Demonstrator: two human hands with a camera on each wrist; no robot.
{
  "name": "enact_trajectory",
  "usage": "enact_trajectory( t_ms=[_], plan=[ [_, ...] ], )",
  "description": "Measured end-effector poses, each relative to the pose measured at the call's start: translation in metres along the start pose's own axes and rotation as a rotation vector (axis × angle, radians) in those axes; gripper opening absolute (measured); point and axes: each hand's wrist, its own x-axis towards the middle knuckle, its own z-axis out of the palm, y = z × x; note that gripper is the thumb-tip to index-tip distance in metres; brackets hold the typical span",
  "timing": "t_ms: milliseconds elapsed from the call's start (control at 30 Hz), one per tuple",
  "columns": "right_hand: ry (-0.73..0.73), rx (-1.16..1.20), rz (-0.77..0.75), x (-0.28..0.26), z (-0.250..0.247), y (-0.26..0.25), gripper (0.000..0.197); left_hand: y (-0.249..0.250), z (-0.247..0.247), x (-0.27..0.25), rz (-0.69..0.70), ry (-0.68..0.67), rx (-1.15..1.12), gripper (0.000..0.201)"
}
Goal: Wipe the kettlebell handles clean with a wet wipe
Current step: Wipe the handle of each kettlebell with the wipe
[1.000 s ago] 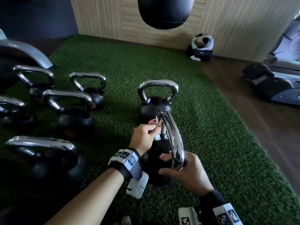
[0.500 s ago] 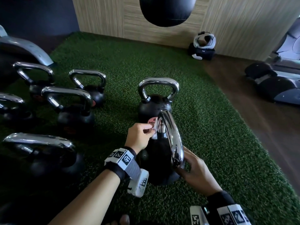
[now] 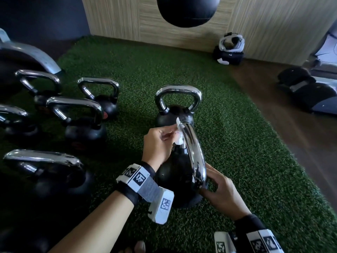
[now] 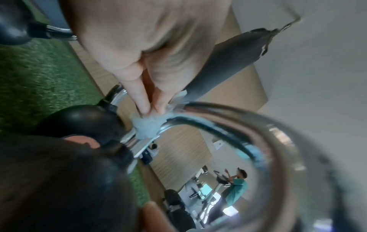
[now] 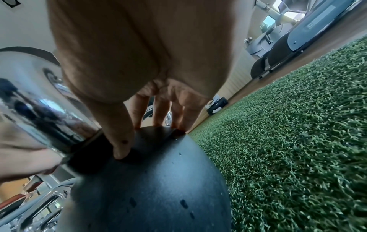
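The nearest kettlebell (image 3: pixel 173 178) stands on the green turf, its chrome handle (image 3: pixel 194 154) running away from me. My left hand (image 3: pixel 171 134) pinches a white wet wipe (image 3: pixel 178 136) against the handle's far leg, just above the black ball. The left wrist view shows two fingers (image 4: pixel 143 103) pressing the crumpled wipe (image 4: pixel 148 125) onto the chrome bend (image 4: pixel 208 124). My right hand (image 3: pixel 209 183) is at the handle's near base. In the right wrist view its straight fingers (image 5: pixel 158 113) and thumb touch the ball (image 5: pixel 158 180) by their tips.
A second kettlebell (image 3: pixel 176 108) stands just behind the first, and several more (image 3: pixel 82 123) crowd the left. A black punching bag (image 3: pixel 187 10) hangs overhead at the back. Headgear (image 3: pixel 230 50) lies by the wall. Right of the turf (image 3: pixel 255 170) are wood floor and exercise machines (image 3: pixel 310 94).
My right hand has let go of the handle's near end and dropped to the ball beneath it. The left hand stays at the far leg with the wipe.
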Motion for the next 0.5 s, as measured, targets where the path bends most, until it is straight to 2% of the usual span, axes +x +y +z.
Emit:
enact_trajectory(
  t_ms=[100, 233, 400, 500],
  plan=[
    [0.007, 0.002, -0.002, 0.000, 0.000, 0.001, 0.072, 0.009, -0.003, -0.007, 0.066, -0.013, -0.075, 0.027],
    [0.018, -0.005, 0.002, 0.000, -0.001, 0.003, 0.072, 0.012, -0.007, -0.007, -0.008, -0.059, -0.137, 0.023],
    [0.032, 0.017, -0.006, 0.000, 0.001, 0.007, 0.073, 0.016, -0.013, -0.037, 0.182, -0.065, -0.021, 0.024],
    [0.013, 0.017, 0.012, 0.000, 0.001, 0.006, 0.073, 0.022, -0.017, -0.035, 0.158, -0.106, -0.052, 0.024]
  ],
)
